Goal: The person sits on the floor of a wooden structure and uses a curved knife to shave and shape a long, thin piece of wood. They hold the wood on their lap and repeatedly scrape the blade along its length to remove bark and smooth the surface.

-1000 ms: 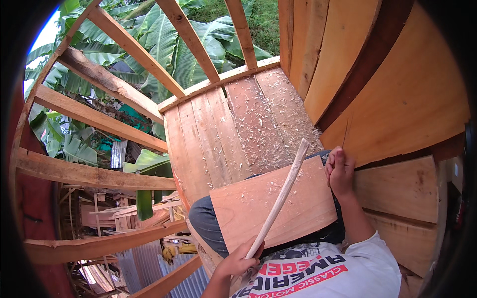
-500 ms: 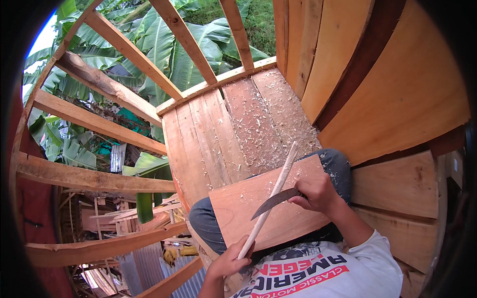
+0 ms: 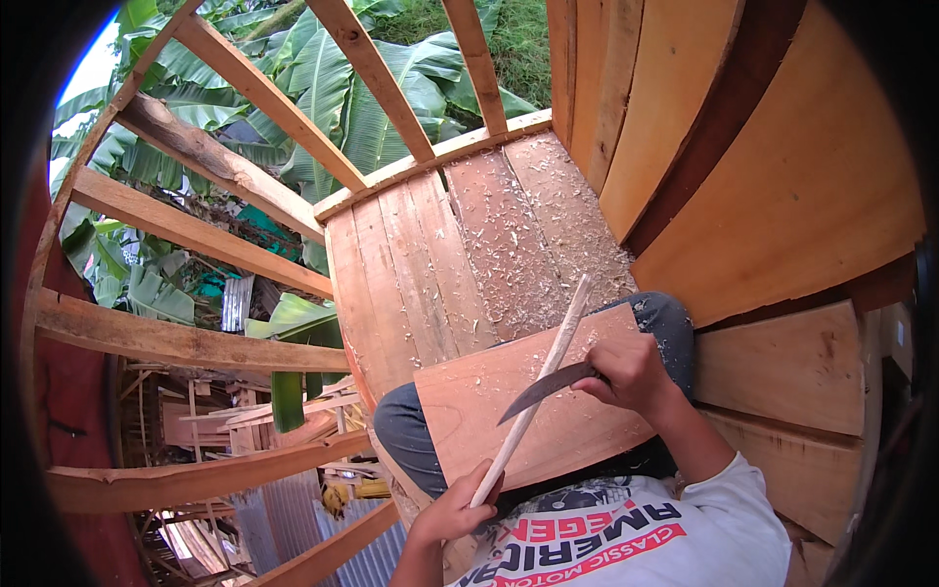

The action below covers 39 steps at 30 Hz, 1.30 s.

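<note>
My left hand [image 3: 458, 507] is closed round the lower end of a pale, thin wooden stick [image 3: 529, 413]. The stick slants up and away to the right across a wooden board [image 3: 452, 399] lying over my lap. In my right hand [image 3: 629, 376] is the handle of a knife [image 3: 544, 389] with a broad, dark blade. The blade crosses the stick near its middle, its tip pointing left and toward me. Fingers hide most of the handle. A few shavings lie on the board near my right hand.
Plank flooring [image 3: 416, 264] stretches ahead, strewn with wood shavings [image 3: 567, 235] toward the right. A wooden wall [image 3: 782, 166] rises close on my right. On the left, open wooden railing slats [image 3: 196, 342] border a drop with lumber and corrugated sheets [image 3: 284, 514] below. Banana leaves [image 3: 323, 108] stand beyond.
Both hands keep their grips, and the knife still crosses the stick at almost the same place. The whole view has shifted slightly.
</note>
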Tool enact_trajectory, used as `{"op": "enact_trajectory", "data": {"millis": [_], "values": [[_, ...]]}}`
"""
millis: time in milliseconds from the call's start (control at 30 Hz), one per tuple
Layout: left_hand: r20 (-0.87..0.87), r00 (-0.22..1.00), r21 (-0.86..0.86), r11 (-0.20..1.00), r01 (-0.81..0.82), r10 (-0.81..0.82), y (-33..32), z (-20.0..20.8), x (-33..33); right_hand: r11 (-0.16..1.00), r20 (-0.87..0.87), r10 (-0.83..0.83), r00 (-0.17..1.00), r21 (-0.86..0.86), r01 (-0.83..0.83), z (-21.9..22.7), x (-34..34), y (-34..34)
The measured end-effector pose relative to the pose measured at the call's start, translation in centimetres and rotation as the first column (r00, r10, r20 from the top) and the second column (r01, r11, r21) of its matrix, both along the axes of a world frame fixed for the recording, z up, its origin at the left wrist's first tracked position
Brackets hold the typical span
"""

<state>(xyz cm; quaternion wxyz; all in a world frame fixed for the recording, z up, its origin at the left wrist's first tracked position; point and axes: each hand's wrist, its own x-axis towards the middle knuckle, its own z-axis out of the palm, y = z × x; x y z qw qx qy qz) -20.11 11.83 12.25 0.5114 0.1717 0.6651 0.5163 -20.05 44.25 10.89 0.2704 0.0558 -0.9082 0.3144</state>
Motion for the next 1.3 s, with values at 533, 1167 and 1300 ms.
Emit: {"op": "enact_trajectory", "data": {"millis": [533,1167,1300], "values": [[0.303,0.95,0.067,0.993,-0.099,0.074,0.5,0.3,0.1,0.991,0.095,0.003,0.995,-0.133,0.01,-0.3,0.6,0.9],[-0.133,0.991,-0.136,0.99,-0.043,0.025,2.7,1.3,0.3,0.963,0.104,-0.14,0.985,-0.217,0.159,-1.5,0.3,1.4],[-0.241,0.97,-0.227,0.971,-0.079,0.022,2.7,2.2,-0.1,0.937,0.108,-0.095,0.99,-0.327,0.126,-2.1,0.3,-0.1]]}}
